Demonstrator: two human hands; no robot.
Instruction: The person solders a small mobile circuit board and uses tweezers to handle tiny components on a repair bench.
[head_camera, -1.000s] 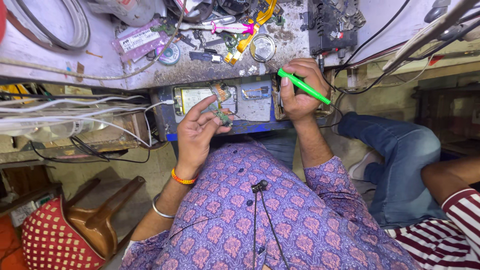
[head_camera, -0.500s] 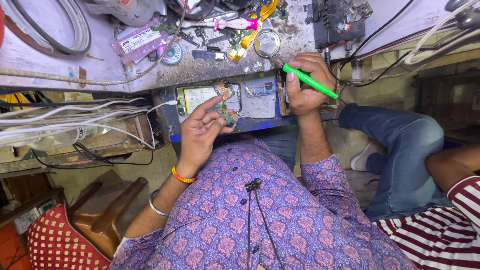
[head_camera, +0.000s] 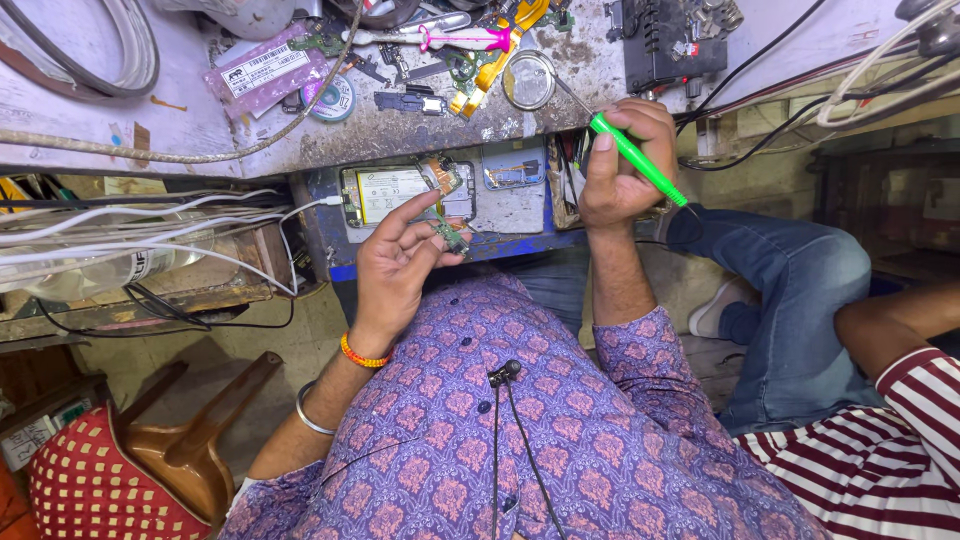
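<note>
Cluttered and grimy, the grey workbench top (head_camera: 560, 110) carries tools, a round metal tin (head_camera: 528, 80), a coil of solder wire (head_camera: 330, 98) and loose phone parts, with white cables (head_camera: 120, 240) trailing below its edge on the left.

Just under the bench edge an opened smartphone with its back cover off (head_camera: 440, 190) lies on a blue tray (head_camera: 520, 243), its pale battery and inner frame exposed. Judging from that, the opening of the phone is done and a part is already out.

The left hand (head_camera: 395, 265) holds a small green circuit board piece (head_camera: 450, 238) pinched between thumb and fingertips, directly in front of the open phone and just below it. The right hand (head_camera: 620, 160) is closed around a slim green-handled screwdriver (head_camera: 635, 158), whose metal shaft points up from the grip toward the tin on the bench, away from the board.

So the tool is not yet applied to the held piece; any work on it, and refitting it into the phone, appears to remain.

A second person in a striped sleeve (head_camera: 880, 450) sits to the right.
</note>
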